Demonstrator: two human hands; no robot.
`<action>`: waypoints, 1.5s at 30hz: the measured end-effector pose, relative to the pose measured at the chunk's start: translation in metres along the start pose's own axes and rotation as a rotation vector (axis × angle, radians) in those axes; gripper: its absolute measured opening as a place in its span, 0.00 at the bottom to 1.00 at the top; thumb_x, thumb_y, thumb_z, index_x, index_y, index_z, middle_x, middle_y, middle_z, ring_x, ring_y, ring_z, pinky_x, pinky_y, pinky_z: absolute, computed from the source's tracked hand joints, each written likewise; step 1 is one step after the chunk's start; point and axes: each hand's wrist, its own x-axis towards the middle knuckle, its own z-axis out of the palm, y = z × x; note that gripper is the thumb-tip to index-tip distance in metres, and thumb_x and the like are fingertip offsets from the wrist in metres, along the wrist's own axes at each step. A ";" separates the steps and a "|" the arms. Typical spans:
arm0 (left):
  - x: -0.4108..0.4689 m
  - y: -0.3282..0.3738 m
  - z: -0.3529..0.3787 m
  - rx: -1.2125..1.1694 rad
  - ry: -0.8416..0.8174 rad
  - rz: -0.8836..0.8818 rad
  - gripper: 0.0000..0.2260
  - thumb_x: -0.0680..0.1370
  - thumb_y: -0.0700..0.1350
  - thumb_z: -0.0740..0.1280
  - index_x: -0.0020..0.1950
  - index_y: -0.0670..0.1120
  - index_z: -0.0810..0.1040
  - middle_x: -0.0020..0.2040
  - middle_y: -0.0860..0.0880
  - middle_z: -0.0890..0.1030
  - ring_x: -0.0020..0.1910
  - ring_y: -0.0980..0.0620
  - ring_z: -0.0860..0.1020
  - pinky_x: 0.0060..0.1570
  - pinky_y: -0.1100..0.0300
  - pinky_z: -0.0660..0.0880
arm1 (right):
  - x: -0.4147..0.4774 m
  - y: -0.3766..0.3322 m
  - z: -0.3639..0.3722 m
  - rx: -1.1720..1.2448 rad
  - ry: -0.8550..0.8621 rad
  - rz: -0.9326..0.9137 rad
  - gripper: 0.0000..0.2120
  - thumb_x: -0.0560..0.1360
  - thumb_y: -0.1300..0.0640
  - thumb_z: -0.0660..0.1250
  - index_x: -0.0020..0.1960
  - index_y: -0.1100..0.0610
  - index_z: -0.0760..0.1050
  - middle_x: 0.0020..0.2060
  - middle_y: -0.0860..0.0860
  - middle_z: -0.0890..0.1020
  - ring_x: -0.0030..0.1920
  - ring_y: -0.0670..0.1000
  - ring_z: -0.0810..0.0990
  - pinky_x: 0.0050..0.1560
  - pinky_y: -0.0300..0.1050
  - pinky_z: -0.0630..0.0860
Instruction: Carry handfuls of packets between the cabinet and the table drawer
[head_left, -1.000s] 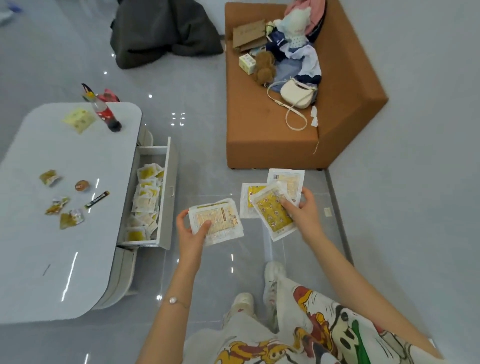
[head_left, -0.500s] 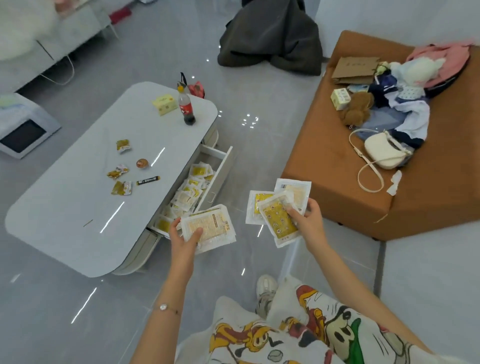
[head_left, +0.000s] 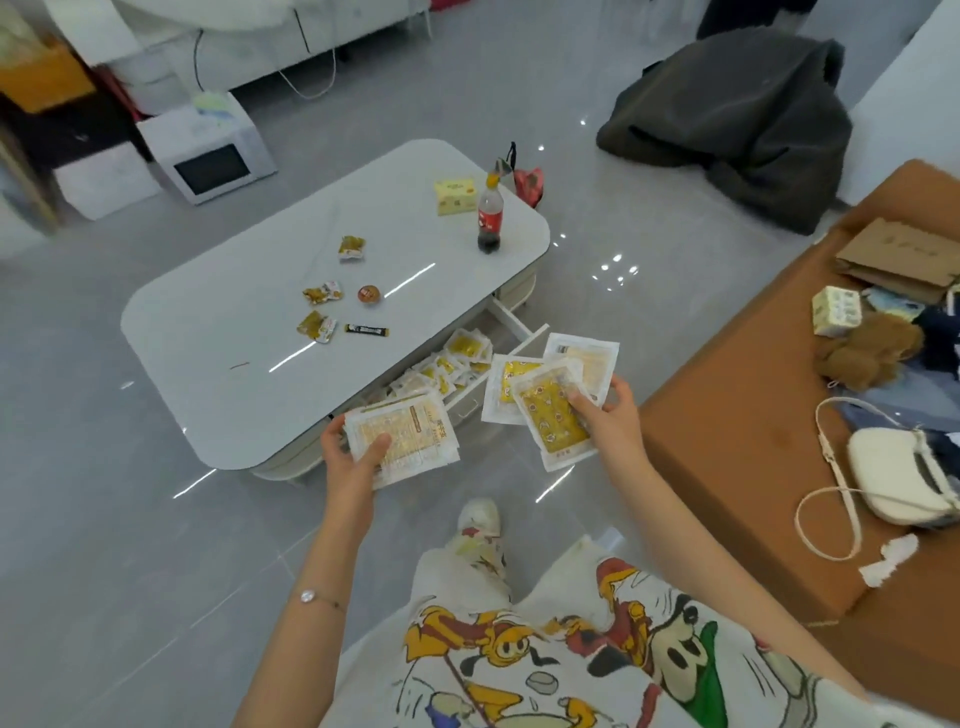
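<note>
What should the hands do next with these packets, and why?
Probably lay the right hand's three fanned packets onto the squared stack in the left hand. The fan is loose and spread, the stack is gripped firmly, and the open drawer of similar packets lies just beyond.

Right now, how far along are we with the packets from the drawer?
Done: the drawer is open. In hand: the left hand grips a stack; the right hand holds three fanned packets. Left: many packets remain in the drawer.
</note>
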 end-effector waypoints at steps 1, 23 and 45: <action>0.007 0.002 0.004 -0.017 0.014 -0.001 0.23 0.77 0.37 0.68 0.63 0.58 0.64 0.62 0.46 0.76 0.58 0.44 0.78 0.56 0.44 0.76 | 0.013 -0.004 0.004 0.004 -0.019 0.008 0.23 0.74 0.58 0.71 0.64 0.51 0.65 0.53 0.49 0.79 0.48 0.50 0.82 0.39 0.38 0.81; 0.179 -0.003 0.074 -0.116 0.353 -0.239 0.24 0.77 0.37 0.68 0.67 0.52 0.62 0.62 0.44 0.75 0.58 0.43 0.78 0.59 0.41 0.75 | 0.270 -0.059 0.086 -0.319 -0.227 0.135 0.19 0.74 0.57 0.71 0.61 0.53 0.67 0.56 0.55 0.80 0.48 0.52 0.82 0.45 0.48 0.80; 0.491 -0.319 0.053 -0.104 0.748 -0.403 0.24 0.79 0.37 0.64 0.71 0.51 0.58 0.63 0.47 0.72 0.53 0.51 0.77 0.55 0.53 0.79 | 0.597 0.315 0.227 -0.576 -0.281 0.310 0.21 0.78 0.61 0.65 0.69 0.55 0.64 0.55 0.49 0.75 0.57 0.50 0.77 0.56 0.46 0.76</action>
